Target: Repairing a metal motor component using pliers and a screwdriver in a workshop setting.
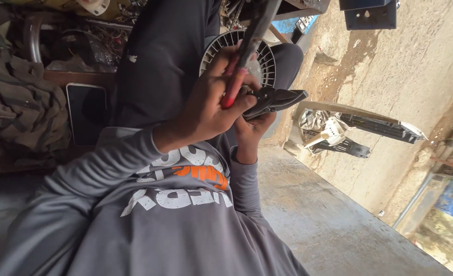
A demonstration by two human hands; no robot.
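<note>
1. I am looking down from a head-worn camera; the view is rotated, so the person's grey long-sleeved top [175, 225] with white and orange print fills the lower middle.
2. One hand [211, 105], on the forearm reaching up from the lower left, is clenched around a red-handled tool [235, 82]. I take it for the left hand, though the rotated view makes the side uncertain.
3. The tool's dark metal shaft [259, 23] runs up past the top edge of the view; its tip is out of sight.
4. The other hand [252, 130], which I take for the right, comes up from below. Its fingers grasp a small dark grey part [275, 99] from underneath.
5. That dark part sits just above this lower hand and touches the thumb of the hand with the tool. It points toward the right, away from the body.
6. Directly behind both hands is a round white slatted fan grille [264, 59], partly hidden by them.
7. A smartphone [85, 112] with a dark screen lies at the left, beside a heap of brown cloth [16, 102].
8. At the right, on the bare concrete floor [334, 220], lie loose black and white plastic pieces [339, 135], well apart from the hands.
</note>
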